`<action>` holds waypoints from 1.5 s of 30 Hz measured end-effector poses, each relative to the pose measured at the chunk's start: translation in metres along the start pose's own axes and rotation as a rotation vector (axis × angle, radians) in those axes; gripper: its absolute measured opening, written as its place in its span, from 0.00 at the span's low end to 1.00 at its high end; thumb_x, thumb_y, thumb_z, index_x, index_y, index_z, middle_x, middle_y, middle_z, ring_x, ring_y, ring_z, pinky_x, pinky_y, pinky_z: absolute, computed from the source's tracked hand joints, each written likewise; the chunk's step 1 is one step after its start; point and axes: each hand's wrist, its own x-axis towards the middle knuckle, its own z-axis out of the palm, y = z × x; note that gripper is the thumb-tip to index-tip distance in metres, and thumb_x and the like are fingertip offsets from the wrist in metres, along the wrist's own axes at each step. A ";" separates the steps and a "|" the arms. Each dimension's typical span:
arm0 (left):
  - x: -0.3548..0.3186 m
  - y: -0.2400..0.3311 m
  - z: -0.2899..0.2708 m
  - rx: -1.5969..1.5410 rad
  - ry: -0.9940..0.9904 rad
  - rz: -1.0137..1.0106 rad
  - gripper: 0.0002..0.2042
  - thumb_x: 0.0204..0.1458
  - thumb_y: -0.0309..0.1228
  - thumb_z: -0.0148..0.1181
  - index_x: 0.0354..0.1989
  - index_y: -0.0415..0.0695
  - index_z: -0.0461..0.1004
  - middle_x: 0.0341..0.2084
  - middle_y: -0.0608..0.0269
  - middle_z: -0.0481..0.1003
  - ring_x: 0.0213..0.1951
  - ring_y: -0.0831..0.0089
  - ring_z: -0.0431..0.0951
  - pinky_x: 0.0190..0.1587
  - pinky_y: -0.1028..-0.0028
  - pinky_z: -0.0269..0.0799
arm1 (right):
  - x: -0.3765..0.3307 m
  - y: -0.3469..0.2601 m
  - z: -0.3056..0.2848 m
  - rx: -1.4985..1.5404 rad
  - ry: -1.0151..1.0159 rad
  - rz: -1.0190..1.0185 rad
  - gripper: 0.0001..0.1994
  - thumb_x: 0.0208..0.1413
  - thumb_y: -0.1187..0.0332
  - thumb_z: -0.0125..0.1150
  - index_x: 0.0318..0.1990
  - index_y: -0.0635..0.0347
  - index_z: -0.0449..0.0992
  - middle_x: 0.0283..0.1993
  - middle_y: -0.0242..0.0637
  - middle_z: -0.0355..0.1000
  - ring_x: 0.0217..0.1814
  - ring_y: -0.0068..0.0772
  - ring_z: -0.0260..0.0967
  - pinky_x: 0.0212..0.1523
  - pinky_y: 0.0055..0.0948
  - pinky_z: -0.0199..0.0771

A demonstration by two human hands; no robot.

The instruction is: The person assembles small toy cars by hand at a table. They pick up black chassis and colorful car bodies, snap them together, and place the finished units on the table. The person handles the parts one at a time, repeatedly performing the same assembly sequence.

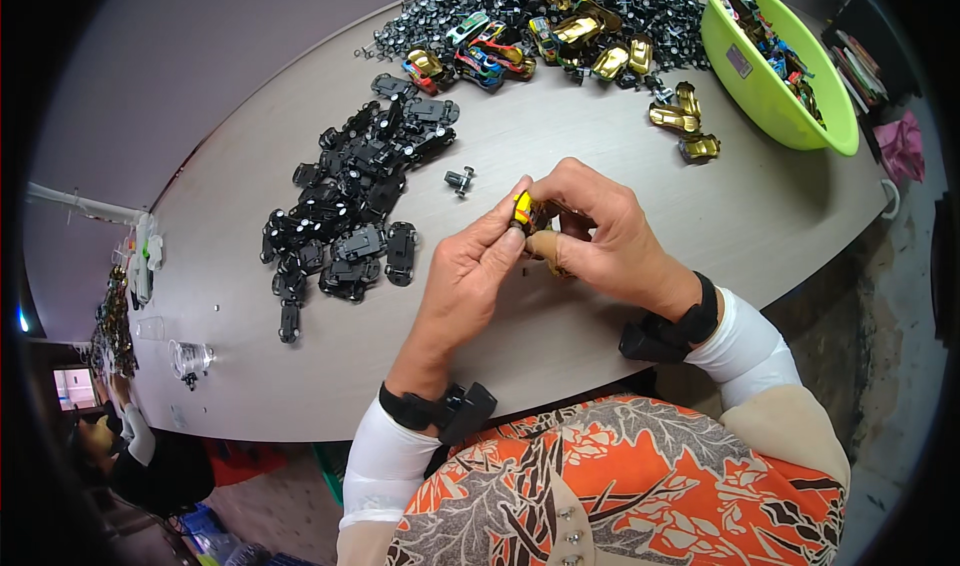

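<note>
Both hands meet over the middle of the worktop, closed on one small yellow toy car. The left hand pinches it with thumb and fingertips at its left end, and the right hand curls round it from the right, so most of the car is hidden (whether its black underside is already on cannot be told).

Judging from how things lie, the work is in its middle stretch. The green basin at the far right holds a good number of coloured cars, and that looks like the finished lot. Plenty appears left: a heap of black chassis plates lies to the left of the hands, a broad spread of small black wheel parts covers the far edge, and loose car bodies, gold and multicoloured, rest among them. Three gold bodies sit apart near the basin, and a single wheel piece lies just left of the hands.
</note>
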 end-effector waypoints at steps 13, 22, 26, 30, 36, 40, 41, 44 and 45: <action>0.004 0.005 -0.019 -0.299 -0.062 -0.249 0.14 0.44 0.23 0.63 0.41 0.38 0.72 0.28 0.66 0.73 0.26 0.81 0.72 0.29 0.82 0.69 | 0.009 0.012 -0.032 0.598 -0.259 0.212 0.04 0.44 0.80 0.56 0.30 0.68 0.74 0.30 0.33 0.65 0.27 0.18 0.63 0.27 0.19 0.63; 0.000 0.009 -0.015 -0.124 -0.111 -0.258 0.09 0.44 0.23 0.61 0.36 0.38 0.73 0.26 0.72 0.71 0.29 0.87 0.68 0.32 0.86 0.65 | 0.006 0.007 -0.026 0.547 -0.394 0.509 0.05 0.44 0.77 0.58 0.30 0.62 0.71 0.24 0.26 0.65 0.22 0.12 0.58 0.21 0.15 0.57; -0.001 0.010 -0.012 0.123 -0.113 -0.155 0.08 0.43 0.22 0.59 0.33 0.37 0.73 0.26 0.72 0.72 0.28 0.86 0.68 0.33 0.84 0.64 | 0.009 0.004 -0.026 0.447 -0.450 0.572 0.06 0.43 0.76 0.59 0.31 0.61 0.71 0.23 0.26 0.65 0.21 0.12 0.57 0.19 0.15 0.54; -0.002 0.006 -0.008 0.350 -0.067 -0.087 0.07 0.42 0.21 0.58 0.32 0.36 0.72 0.24 0.67 0.73 0.28 0.83 0.69 0.33 0.81 0.65 | 0.008 0.012 -0.015 0.389 -0.434 0.555 0.05 0.43 0.76 0.59 0.30 0.62 0.71 0.22 0.26 0.66 0.21 0.13 0.57 0.20 0.17 0.55; -0.001 0.003 -0.006 0.365 -0.013 -0.115 0.07 0.42 0.21 0.58 0.31 0.36 0.72 0.23 0.67 0.72 0.28 0.82 0.69 0.34 0.81 0.65 | 0.000 0.021 -0.004 0.289 -0.347 0.417 0.05 0.44 0.76 0.59 0.29 0.64 0.71 0.23 0.26 0.66 0.24 0.15 0.60 0.22 0.19 0.59; 0.002 0.005 -0.012 0.168 -0.027 -0.197 0.07 0.43 0.21 0.59 0.32 0.37 0.73 0.25 0.70 0.72 0.28 0.84 0.68 0.33 0.82 0.64 | 0.006 0.009 -0.012 0.366 -0.360 0.470 0.05 0.46 0.75 0.59 0.31 0.64 0.71 0.24 0.26 0.66 0.24 0.15 0.60 0.23 0.18 0.60; 0.002 0.006 -0.013 0.129 -0.029 -0.226 0.07 0.43 0.21 0.59 0.33 0.37 0.73 0.25 0.71 0.72 0.28 0.85 0.68 0.33 0.83 0.64 | 0.007 0.009 -0.014 0.402 -0.382 0.495 0.05 0.46 0.75 0.58 0.32 0.64 0.72 0.24 0.26 0.66 0.23 0.14 0.60 0.22 0.18 0.59; 0.002 0.009 -0.015 0.023 -0.038 -0.292 0.08 0.43 0.22 0.60 0.33 0.37 0.72 0.27 0.71 0.71 0.29 0.86 0.68 0.33 0.84 0.64 | 0.009 0.009 -0.020 0.475 -0.425 0.547 0.06 0.47 0.74 0.58 0.34 0.64 0.72 0.23 0.25 0.66 0.22 0.13 0.59 0.21 0.16 0.58; 0.002 0.010 -0.015 -0.010 -0.039 -0.311 0.08 0.43 0.22 0.60 0.34 0.37 0.72 0.27 0.71 0.71 0.29 0.86 0.68 0.34 0.84 0.64 | 0.009 0.010 -0.020 0.481 -0.424 0.549 0.06 0.47 0.74 0.57 0.34 0.63 0.72 0.23 0.25 0.66 0.21 0.12 0.58 0.21 0.15 0.57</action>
